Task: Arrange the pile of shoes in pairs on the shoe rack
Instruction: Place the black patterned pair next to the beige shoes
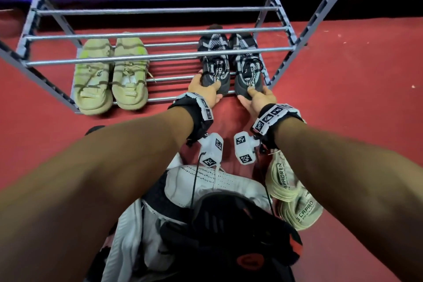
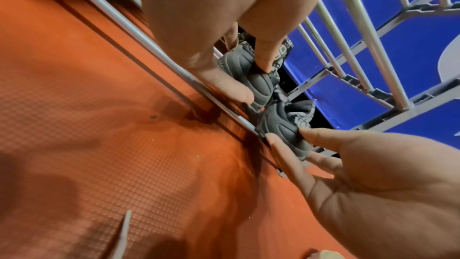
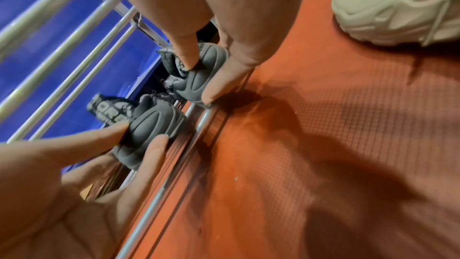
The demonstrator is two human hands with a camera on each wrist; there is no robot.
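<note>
Bottom shelf of the shoe rack, left end: the beige pair sits heels outward, flush at the front rail, marking a finished pair. Right end: the two black shoes stand side by side, toes inward. The left hand has its grip closed on the heel of the left black shoe, thumb on top; the right hand pinches the heel of the right black shoe likewise, probably to square both heels to the front rail.

The head view alone shows the remaining pile on the floor. The wrist views show fingers wrapping under each heel, hidden from above.
</note>
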